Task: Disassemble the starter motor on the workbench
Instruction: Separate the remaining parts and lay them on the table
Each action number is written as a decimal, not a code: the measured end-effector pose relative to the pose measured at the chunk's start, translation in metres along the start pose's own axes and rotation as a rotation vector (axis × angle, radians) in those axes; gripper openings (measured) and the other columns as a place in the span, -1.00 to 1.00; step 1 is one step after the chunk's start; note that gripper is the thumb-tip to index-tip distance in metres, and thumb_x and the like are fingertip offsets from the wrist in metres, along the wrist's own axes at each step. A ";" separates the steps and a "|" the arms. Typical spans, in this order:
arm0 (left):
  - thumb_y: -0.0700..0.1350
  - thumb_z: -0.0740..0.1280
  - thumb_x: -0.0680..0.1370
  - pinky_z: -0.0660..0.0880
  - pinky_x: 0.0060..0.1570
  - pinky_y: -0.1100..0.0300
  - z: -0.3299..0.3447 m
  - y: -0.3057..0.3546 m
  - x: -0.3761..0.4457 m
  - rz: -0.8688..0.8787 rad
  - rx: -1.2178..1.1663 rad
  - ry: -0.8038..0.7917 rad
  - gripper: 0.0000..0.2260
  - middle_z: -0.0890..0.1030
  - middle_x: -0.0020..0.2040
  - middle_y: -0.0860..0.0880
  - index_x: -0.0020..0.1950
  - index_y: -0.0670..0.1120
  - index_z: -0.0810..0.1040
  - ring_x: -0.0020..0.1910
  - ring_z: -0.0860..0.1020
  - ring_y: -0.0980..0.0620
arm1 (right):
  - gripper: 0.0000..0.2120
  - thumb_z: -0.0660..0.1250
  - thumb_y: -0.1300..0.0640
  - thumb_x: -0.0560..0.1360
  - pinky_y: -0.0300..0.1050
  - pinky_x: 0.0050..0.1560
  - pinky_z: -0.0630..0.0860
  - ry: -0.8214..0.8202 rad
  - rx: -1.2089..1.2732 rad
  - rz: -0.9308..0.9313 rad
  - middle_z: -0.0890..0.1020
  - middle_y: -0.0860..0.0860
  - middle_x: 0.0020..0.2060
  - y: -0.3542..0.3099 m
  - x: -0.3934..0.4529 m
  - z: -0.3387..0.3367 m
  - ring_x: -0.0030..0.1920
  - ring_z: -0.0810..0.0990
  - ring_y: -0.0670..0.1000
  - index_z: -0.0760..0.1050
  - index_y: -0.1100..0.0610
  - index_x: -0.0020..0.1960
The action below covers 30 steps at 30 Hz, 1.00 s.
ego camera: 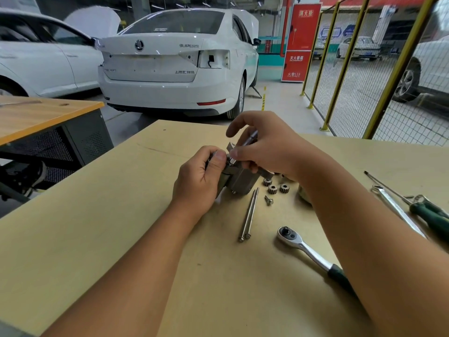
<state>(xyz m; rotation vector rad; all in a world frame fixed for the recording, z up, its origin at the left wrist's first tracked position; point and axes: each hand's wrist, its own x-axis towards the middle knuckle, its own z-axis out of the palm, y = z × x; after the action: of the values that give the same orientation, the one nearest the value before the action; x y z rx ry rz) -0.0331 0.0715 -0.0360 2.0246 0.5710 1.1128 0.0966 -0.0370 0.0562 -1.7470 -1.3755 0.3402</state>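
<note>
From the head camera, the starter motor [239,182] sits near the middle of the plywood bench [97,239], partly lifted between both hands. Its grey metal body lies roughly crosswise, long axis running from lower left toward upper right, with a slim shaft [250,137] sticking up and away from the person at the far end.

The left hand [198,181] grips the near-left end of the motor, fingers curled round it and the thumb pressed on top. The right hand [264,144] comes over from the right, its thumb and fingers pinching a small part at the top of the motor where the shaft meets the body; the index finger is raised and free. The motor is thus below and between the two hands, most of its upper side hidden by them.

Just right of the motor, three small gears [275,187] lie loose on the bench in a cluster, with a short bolt [269,200] near them. Two long through bolts [249,215] lie side by side, pointing away from the person. A ratchet handle [308,251] lies nearer the person on the right. Farther right are a spanner [396,210] and a green-handled screwdriver [427,212].

Beyond the bench stands a white car [175,59].
</note>
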 end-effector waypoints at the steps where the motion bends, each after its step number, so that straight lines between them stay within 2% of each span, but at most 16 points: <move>1: 0.18 0.14 0.65 0.55 -0.10 -0.11 0.000 0.000 0.000 -0.003 -0.002 0.002 -0.70 0.56 -0.23 0.14 0.05 0.05 0.58 -0.20 0.51 0.08 | -0.77 0.48 0.25 0.49 -0.24 -0.49 0.49 -0.001 0.011 0.002 0.66 0.13 -0.28 0.000 0.000 0.001 -0.47 0.60 -0.02 0.56 0.03 0.08; 4: 0.19 0.14 0.65 0.56 -0.08 -0.12 0.000 0.000 0.000 -0.009 -0.006 0.009 -0.67 0.59 -0.19 0.12 0.06 0.02 0.59 -0.17 0.54 0.06 | -0.91 0.42 0.10 0.55 -0.28 -0.56 0.43 0.069 -0.110 0.017 0.64 0.10 -0.30 0.001 0.004 0.009 -0.50 0.61 -0.03 0.55 0.05 0.03; 6: 0.23 0.14 0.64 0.56 -0.09 -0.13 0.000 0.000 0.000 -0.004 -0.006 0.011 -0.63 0.59 -0.20 0.11 0.07 0.01 0.60 -0.18 0.53 0.07 | -0.86 0.41 0.00 0.56 -0.28 -0.60 0.39 0.118 -0.236 0.004 0.61 0.06 -0.36 0.001 0.006 0.012 -0.55 0.59 -0.03 0.53 0.06 -0.02; 8: 0.28 0.12 0.62 0.55 -0.12 -0.13 0.000 0.000 -0.001 0.007 -0.003 0.003 -0.58 0.58 -0.21 0.11 0.08 0.01 0.60 -0.20 0.52 0.08 | -0.86 0.45 0.04 0.53 -0.24 -0.58 0.43 0.100 -0.166 0.005 0.61 0.05 -0.40 0.003 0.006 0.011 -0.58 0.57 -0.03 0.53 0.05 0.00; 10: 0.26 0.12 0.63 0.56 -0.12 -0.14 0.000 0.000 -0.001 0.016 0.000 0.002 -0.60 0.58 -0.20 0.11 0.08 0.01 0.59 -0.19 0.53 0.07 | -0.81 0.50 0.10 0.49 -0.08 -0.53 0.53 0.067 -0.065 0.019 0.63 0.11 -0.36 0.005 0.006 0.007 -0.52 0.60 0.03 0.53 0.01 0.04; 12: 0.21 0.14 0.65 0.57 -0.10 -0.14 0.000 0.000 -0.001 0.010 0.002 0.006 -0.65 0.59 -0.19 0.10 0.08 0.01 0.60 -0.16 0.55 0.05 | -0.75 0.54 0.18 0.44 0.08 -0.42 0.60 0.039 0.023 0.027 0.66 0.14 -0.34 0.005 0.005 0.004 -0.45 0.62 0.10 0.55 0.00 0.03; 15: 0.18 0.14 0.66 0.57 -0.08 -0.13 -0.001 0.001 0.000 -0.004 0.005 0.010 -0.66 0.61 -0.17 0.09 0.08 0.01 0.60 -0.15 0.55 0.05 | -0.72 0.55 0.28 0.41 0.20 -0.29 0.65 0.011 0.154 0.050 0.68 0.19 -0.33 0.005 0.005 0.003 -0.37 0.64 0.17 0.57 0.05 0.03; 17: 0.20 0.14 0.65 0.58 -0.05 -0.14 -0.002 0.002 0.000 -0.013 0.001 0.004 -0.64 0.64 -0.13 0.06 0.09 -0.01 0.61 -0.10 0.59 0.00 | -0.82 0.50 0.14 0.49 0.14 -0.39 0.62 0.028 0.094 0.056 0.68 0.16 -0.37 0.005 0.005 0.006 -0.43 0.63 0.13 0.55 0.04 0.04; 19: 0.20 0.14 0.65 0.57 -0.04 -0.15 -0.001 0.002 0.000 -0.019 -0.003 -0.002 -0.63 0.65 -0.11 0.04 0.11 -0.01 0.61 -0.08 0.60 -0.03 | -0.86 0.41 0.01 0.57 -0.06 -0.54 0.54 0.062 -0.051 0.036 0.66 0.12 -0.40 0.004 0.005 0.011 -0.51 0.61 0.06 0.52 0.03 0.05; 23: 0.19 0.15 0.65 0.58 -0.05 -0.14 -0.001 0.002 0.000 -0.015 -0.015 0.000 -0.64 0.66 -0.12 0.04 0.11 0.00 0.61 -0.10 0.60 0.00 | -0.86 0.42 0.10 0.57 -0.22 -0.57 0.43 0.040 -0.062 0.035 0.61 0.09 -0.40 0.003 0.004 0.009 -0.57 0.54 -0.05 0.51 0.03 0.10; 25: 0.20 0.15 0.65 0.58 -0.05 -0.13 -0.001 0.001 0.000 -0.019 -0.017 0.004 -0.65 0.65 -0.13 0.06 0.10 0.01 0.61 -0.10 0.59 0.02 | -0.77 0.45 0.20 0.53 -0.21 -0.55 0.46 0.003 -0.006 0.038 0.62 0.08 -0.38 0.001 0.003 0.004 -0.54 0.56 -0.05 0.52 0.02 0.14; 27: 0.21 0.15 0.64 0.58 -0.04 -0.13 -0.001 0.001 0.000 -0.023 -0.015 0.008 -0.66 0.64 -0.13 0.07 0.08 0.03 0.61 -0.09 0.59 0.03 | -0.71 0.45 0.32 0.50 -0.13 -0.44 0.57 -0.021 0.072 0.027 0.65 0.13 -0.27 0.000 0.003 0.001 -0.45 0.62 0.02 0.54 0.06 0.15; 29: 0.21 0.15 0.64 0.58 -0.03 -0.12 -0.001 0.001 0.001 -0.021 -0.016 0.008 -0.67 0.65 -0.12 0.07 0.07 0.04 0.60 -0.08 0.60 0.04 | -0.74 0.41 0.34 0.50 -0.01 -0.40 0.64 -0.011 0.101 0.044 0.66 0.19 -0.24 0.000 0.004 0.004 -0.38 0.67 0.14 0.55 0.08 0.12; 30: 0.20 0.15 0.64 0.58 -0.03 -0.13 -0.001 0.001 0.000 -0.019 -0.018 0.007 -0.67 0.66 -0.11 0.07 0.07 0.04 0.61 -0.08 0.60 0.04 | -0.80 0.40 0.29 0.52 -0.01 -0.45 0.62 0.015 0.071 0.052 0.67 0.18 -0.30 0.000 0.005 0.007 -0.39 0.67 0.17 0.55 0.08 0.09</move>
<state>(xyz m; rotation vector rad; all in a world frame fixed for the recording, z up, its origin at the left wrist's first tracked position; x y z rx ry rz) -0.0335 0.0717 -0.0351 1.9969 0.5806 1.1109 0.0937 -0.0297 0.0535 -1.7259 -1.2937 0.3989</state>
